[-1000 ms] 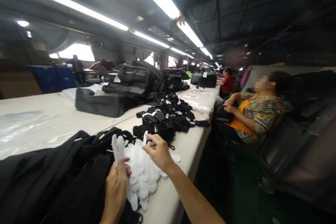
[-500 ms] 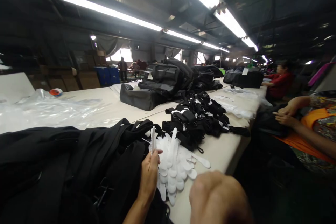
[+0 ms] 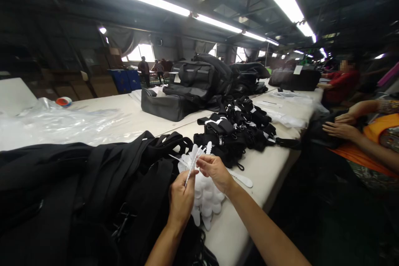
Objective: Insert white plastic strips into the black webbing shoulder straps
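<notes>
Where the left hand (image 3: 181, 197) clamps its grip on a white toothed strip (image 3: 191, 162) at lower centre, upright above the strip pile (image 3: 205, 208) on the surface (image 3: 268, 170), the right hand (image 3: 215, 169) pinches its free tip.

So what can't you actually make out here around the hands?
All in the head view:
- Whether the right hand pinches or only touches the white plastic strips that the left hand grips: its own fingers hide this.
- Pile of white plastic pieces: partly behind both hands.
- Black fabric: cut off by the bottom and left edges.
- People at the far window: too small, blurred.
</notes>
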### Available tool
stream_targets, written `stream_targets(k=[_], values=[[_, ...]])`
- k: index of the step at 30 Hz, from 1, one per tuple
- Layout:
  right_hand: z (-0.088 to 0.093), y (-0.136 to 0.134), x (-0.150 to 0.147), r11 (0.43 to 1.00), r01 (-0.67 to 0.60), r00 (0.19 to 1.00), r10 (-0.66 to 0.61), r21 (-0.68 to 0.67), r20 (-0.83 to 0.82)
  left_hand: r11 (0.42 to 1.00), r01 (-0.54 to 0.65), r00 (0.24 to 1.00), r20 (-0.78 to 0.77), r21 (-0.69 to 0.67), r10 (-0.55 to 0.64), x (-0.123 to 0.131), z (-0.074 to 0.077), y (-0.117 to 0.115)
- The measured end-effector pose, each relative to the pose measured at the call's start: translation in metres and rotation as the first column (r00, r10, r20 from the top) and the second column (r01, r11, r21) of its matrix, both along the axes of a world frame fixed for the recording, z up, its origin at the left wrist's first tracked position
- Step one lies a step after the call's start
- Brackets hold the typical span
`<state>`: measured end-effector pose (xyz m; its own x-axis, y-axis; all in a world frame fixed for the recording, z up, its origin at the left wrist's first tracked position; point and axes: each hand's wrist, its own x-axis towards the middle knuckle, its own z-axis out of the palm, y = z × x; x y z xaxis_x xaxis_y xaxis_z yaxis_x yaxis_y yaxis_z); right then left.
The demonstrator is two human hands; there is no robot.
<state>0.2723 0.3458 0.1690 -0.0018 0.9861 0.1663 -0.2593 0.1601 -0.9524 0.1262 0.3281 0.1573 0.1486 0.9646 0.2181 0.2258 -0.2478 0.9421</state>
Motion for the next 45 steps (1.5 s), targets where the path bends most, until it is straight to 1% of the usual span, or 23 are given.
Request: stream_targets(k=[3, 8, 10, 12, 14, 16, 18, 20, 22, 23, 24, 26, 28, 30, 33, 34, 35, 36, 38, 39, 40, 42, 45], values=[[-0.001, 0.009, 0.003, 0.996, -0.086, 0.993, 0.084, -0.019, -0.088, 0.991, 0.061, 0.997, 0.051, -0.119, -0.056, 0.004, -0.005, 0.001], [-0.015, 0.011, 0.011, 0.984, -0.168, 0.953, 0.146, -0.063, -0.266, 0.944, 0.161, 0.976, 0.188, -0.289, -0.109, 0.009, -0.018, 0.004], [-0.019, 0.009, 0.013, 0.99, -0.139, 0.95, 0.121, -0.04, -0.289, 0.93, 0.176, 0.974, 0.191, -0.323, -0.118, 0.01, -0.022, 0.006], [-0.021, 0.008, 0.013, 0.998, -0.063, 0.948, 0.053, -0.022, -0.314, 0.923, 0.177, 0.978, 0.169, -0.341, -0.125, 0.011, -0.023, 0.007], [-0.022, 0.009, 0.012, 0.998, 0.009, 0.942, -0.03, -0.062, -0.335, 0.932, 0.172, 0.982, 0.134, -0.318, -0.136, 0.012, -0.022, 0.006], [-0.023, 0.009, 0.009, 0.992, 0.061, 0.933, -0.097, -0.113, -0.347, 0.957, 0.15, 0.988, 0.084, -0.25, -0.133, 0.012, -0.018, 0.004], [-0.024, 0.01, 0.008, 0.986, 0.101, 0.918, -0.145, -0.134, -0.369, 0.981, 0.084, 0.996, 0.029, -0.173, -0.08, 0.011, -0.012, 0.002], [-0.025, 0.011, 0.012, 0.974, 0.162, 0.889, -0.213, -0.156, -0.405, 0.985, -0.054, 0.998, 0.025, -0.163, 0.059, 0.009, -0.006, 0.001], [-0.027, 0.014, 0.021, 0.948, 0.258, 0.85, -0.314, -0.185, -0.424, 0.962, -0.185, 0.975, 0.087, -0.2, 0.206, 0.007, -0.002, 0.001], [-0.028, 0.016, 0.027, 0.933, 0.307, 0.84, -0.357, -0.185, -0.409, 0.955, -0.211, 0.963, 0.123, -0.21, 0.24, 0.007, -0.001, 0.001], [-0.03, 0.018, 0.033, 0.922, 0.348, 0.847, -0.387, -0.168, -0.364, 0.956, -0.205, 0.959, 0.152, -0.212, 0.239, 0.007, 0.0, 0.002], [-0.034, 0.022, 0.041, 0.915, 0.388, 0.897, -0.403, -0.115, -0.182, 0.968, -0.139, 0.965, 0.19, -0.211, 0.18, 0.009, 0.0, 0.002], [-0.037, 0.024, 0.042, 0.913, 0.401, 0.916, -0.399, -0.073, 0.03, 0.968, -0.06, 0.968, 0.221, -0.242, 0.115, 0.011, 0.001, 0.002], [-0.038, 0.022, 0.037, 0.895, 0.446, 0.884, -0.441, 0.006, 0.158, 0.959, 0.008, 0.962, 0.265, -0.284, 0.071, 0.013, 0.002, 0.001], [-0.033, 0.015, 0.025, 0.832, 0.511, 0.803, -0.551, 0.215, 0.227, 0.932, 0.125, 0.946, 0.324, -0.34, -0.009, 0.014, 0.003, 0.0], [-0.03, 0.012, 0.022, 0.832, 0.493, 0.803, -0.548, 0.255, 0.234, 0.923, 0.157, 0.942, 0.333, -0.351, -0.034, 0.014, 0.002, -0.001], [-0.028, 0.009, 0.02, 0.855, 0.448, 0.832, -0.506, 0.26, 0.23, 0.915, 0.186, 0.941, 0.334, -0.358, -0.061, 0.014, 0.002, -0.001], [-0.026, 0.007, 0.019, 0.899, 0.37, 0.883, -0.419, 0.234, 0.213, 0.909, 0.212, 0.94, 0.329, -0.359, -0.089, 0.015, 0.002, -0.002], [-0.022, 0.005, 0.018, 0.98, 0.143, 0.976, -0.163, 0.141, 0.146, 0.9, 0.252, 0.941, 0.308, -0.356, -0.142, 0.015, 0.002, -0.003], [-0.021, 0.004, 0.018, 0.994, 0.046, 0.993, -0.057, 0.102, 0.102, 0.896, 0.267, 0.94, 0.3, -0.355, -0.162, 0.016, 0.002, -0.003], [-0.02, 0.004, 0.018, 0.997, -0.014, 0.998, 0.009, 0.073, 0.059, 0.893, 0.277, 0.939, 0.295, -0.356, -0.174, 0.016, 0.002, -0.003], [-0.019, 0.004, 0.019, 0.999, -0.029, 0.999, 0.03, 0.029, -0.025, 0.893, 0.272, 0.941, 0.291, -0.358, -0.17, 0.017, 0.002, -0.004], [-0.021, 0.007, 0.021, 0.998, 0.048, 0.987, -0.054, -0.045, -0.151, 0.898, 0.249, 0.947, 0.284, -0.363, -0.148, 0.018, 0.001, -0.003]])
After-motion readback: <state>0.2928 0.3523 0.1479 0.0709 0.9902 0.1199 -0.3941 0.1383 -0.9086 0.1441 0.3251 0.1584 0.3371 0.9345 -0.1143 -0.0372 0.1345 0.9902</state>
